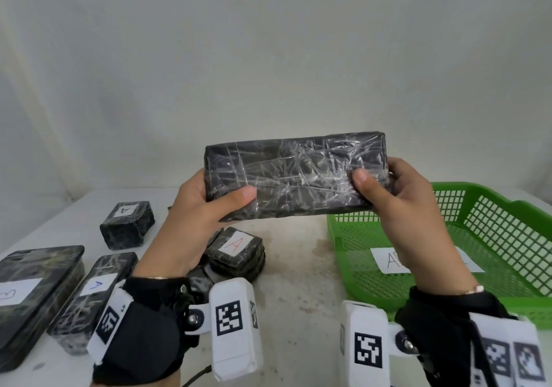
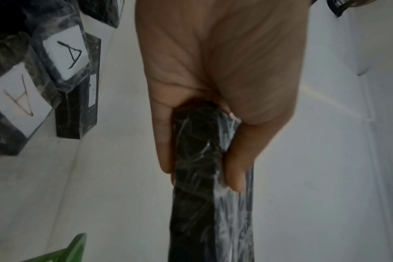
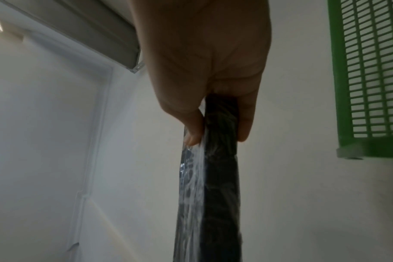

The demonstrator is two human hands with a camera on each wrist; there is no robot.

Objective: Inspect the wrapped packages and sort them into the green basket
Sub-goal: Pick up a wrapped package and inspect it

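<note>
I hold a long black package (image 1: 295,174) wrapped in clear film up in the air above the table, its broad face toward me and no label showing on it. My left hand (image 1: 209,201) grips its left end, thumb on the front. My right hand (image 1: 385,186) grips its right end the same way. In the left wrist view the package (image 2: 198,177) runs edge-on between thumb and fingers of the left hand (image 2: 200,159); likewise in the right wrist view the package (image 3: 213,177) sits in the right hand (image 3: 218,124). The green basket (image 1: 507,231) lies at the right, holding a paper label (image 1: 391,259).
Several wrapped black packages lie on the white table (image 1: 298,267): a cube marked A (image 1: 127,225), a stack topped with a red A (image 1: 236,252), a long one with a blue A (image 1: 92,294), and a large flat one (image 1: 33,294) at the left edge. A pale wall stands behind.
</note>
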